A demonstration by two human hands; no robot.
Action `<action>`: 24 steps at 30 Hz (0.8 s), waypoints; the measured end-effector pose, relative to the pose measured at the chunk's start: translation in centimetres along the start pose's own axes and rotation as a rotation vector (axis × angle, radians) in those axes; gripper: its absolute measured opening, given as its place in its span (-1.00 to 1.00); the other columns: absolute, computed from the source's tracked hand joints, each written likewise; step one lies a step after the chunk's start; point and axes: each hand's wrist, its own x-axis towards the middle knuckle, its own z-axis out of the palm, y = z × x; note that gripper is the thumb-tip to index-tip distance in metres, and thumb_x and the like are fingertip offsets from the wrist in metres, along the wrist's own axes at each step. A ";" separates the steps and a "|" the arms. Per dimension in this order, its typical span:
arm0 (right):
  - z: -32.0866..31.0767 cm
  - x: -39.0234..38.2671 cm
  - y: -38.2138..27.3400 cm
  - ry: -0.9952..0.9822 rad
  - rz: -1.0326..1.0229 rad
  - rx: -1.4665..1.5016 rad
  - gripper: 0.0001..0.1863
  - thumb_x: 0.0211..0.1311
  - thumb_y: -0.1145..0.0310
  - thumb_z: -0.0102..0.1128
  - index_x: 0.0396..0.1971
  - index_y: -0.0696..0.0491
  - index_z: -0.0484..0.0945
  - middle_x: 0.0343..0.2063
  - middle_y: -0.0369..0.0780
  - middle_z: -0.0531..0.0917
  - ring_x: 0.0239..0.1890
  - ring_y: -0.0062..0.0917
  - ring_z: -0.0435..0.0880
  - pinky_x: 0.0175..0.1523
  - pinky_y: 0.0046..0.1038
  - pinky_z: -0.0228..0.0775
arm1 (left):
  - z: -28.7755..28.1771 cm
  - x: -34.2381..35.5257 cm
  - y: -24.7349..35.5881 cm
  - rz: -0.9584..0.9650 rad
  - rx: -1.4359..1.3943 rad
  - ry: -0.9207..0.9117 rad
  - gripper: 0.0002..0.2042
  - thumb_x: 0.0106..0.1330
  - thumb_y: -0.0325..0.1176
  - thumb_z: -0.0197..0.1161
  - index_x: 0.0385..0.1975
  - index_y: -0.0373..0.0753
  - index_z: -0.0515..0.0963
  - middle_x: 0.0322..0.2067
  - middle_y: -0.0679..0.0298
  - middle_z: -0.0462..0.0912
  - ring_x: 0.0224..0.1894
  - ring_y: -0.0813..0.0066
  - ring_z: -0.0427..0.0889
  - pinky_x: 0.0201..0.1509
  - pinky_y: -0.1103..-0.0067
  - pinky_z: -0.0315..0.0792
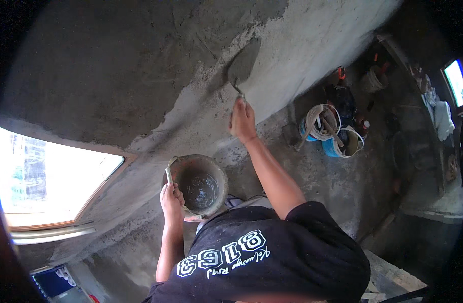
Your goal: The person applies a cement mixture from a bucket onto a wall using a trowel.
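Black shirt (292, 272) below, trowel (245, 59) up at the wall (312, 48)

Beyond the shirt, the right hand (243, 120) is closed round the trowel's handle; its grey blade lies where a darker coat (115, 76) meets the paler wall, though whether it touches is hard to tell. The left hand (172, 198) grips a pale handle (169, 175) at the rim of a round bucket (221, 174). To spread this well, I would tilt the blade's leading edge slightly off, press evenly, and feather each stroke past the dark edge so no ridge forms; the bucket should hang close beneath to catch drips. Inside it sits wet grey mix (202, 192), with inner wall showing above. Farther right on the floor (325, 187), one pail (333, 115) holds wooden-handled tools (308, 126); just beside it, a blue-sided pail (331, 148) has contents too dim to name.
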 end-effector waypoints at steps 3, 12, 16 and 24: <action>-1.2 -2.0 0.0 0.106 0.149 0.009 -0.59 0.32 -0.06 -0.12 -0.36 0.04 0.29 -0.74 -0.32 0.36 -0.77 -0.60 0.38 -0.69 -0.47 0.23 | -0.3 0.4 0.1 -0.006 0.004 -0.025 -0.82 0.37 -0.28 -0.05 -0.44 -0.21 0.36 -0.73 0.51 0.13 -0.77 0.72 0.07 -0.73 0.68 -0.02; 1.8 2.8 -4.1 -0.025 -0.027 0.122 -0.60 0.32 -0.05 -0.16 -0.39 0.03 0.31 -0.67 -0.25 0.39 -0.73 -0.52 0.38 -0.66 -0.45 0.29 | -0.6 0.1 0.4 0.028 0.021 -0.028 -0.81 0.36 -0.26 -0.07 -0.46 -0.16 0.37 -0.72 0.51 0.14 -0.75 0.70 0.09 -0.70 0.67 -0.03; 2.2 3.0 -1.5 -0.072 -0.046 0.095 -0.55 0.31 -0.11 -0.15 -0.41 0.03 0.28 -0.68 -0.26 0.38 -0.74 -0.54 0.38 -0.66 -0.46 0.28 | -0.3 -0.1 0.8 0.020 -0.035 -0.015 -0.83 0.37 -0.29 -0.06 -0.42 -0.22 0.36 -0.75 0.50 0.13 -0.77 0.72 0.07 -0.73 0.68 -0.03; -0.6 -1.5 2.5 -0.138 0.016 -0.080 -0.55 0.32 -0.10 -0.15 -0.44 0.03 0.28 -0.75 -0.34 0.34 -0.78 -0.60 0.36 -0.67 -0.48 0.23 | -0.6 0.3 -0.2 0.011 -0.036 -0.035 -0.82 0.37 -0.28 -0.06 -0.41 -0.22 0.35 -0.73 0.47 0.17 -0.78 0.71 0.07 -0.74 0.68 -0.03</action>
